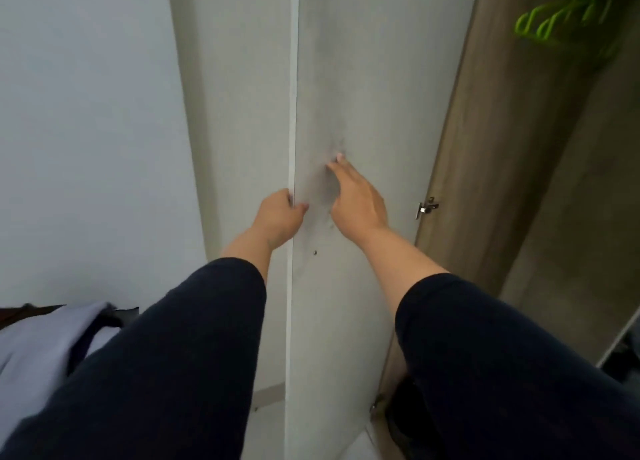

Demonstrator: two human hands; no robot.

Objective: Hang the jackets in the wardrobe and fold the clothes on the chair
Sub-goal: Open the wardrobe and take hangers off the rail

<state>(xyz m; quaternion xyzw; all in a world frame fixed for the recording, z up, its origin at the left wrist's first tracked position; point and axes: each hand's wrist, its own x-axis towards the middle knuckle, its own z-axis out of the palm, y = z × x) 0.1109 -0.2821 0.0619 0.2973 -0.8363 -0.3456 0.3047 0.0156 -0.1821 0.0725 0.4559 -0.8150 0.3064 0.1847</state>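
A tall pale grey wardrobe door (363,78) stands swung out in front of me, its thin edge facing me. My left hand (280,213) grips that edge, fingers wrapped round it and thumb on the inner face. My right hand (356,196) lies flat on the door's inner face with straight fingers. To the right the wood-lined wardrobe interior (519,147) shows, with several green hangers (564,12) at the top right. A pale lilac garment (38,352) lies at the lower left on a dark piece of furniture.
A white wall (86,130) fills the left. A metal hinge (426,207) joins the door to the wardrobe side. Dark items (623,355) sit low inside the wardrobe at the right edge. Light floor (266,428) shows beneath the door.
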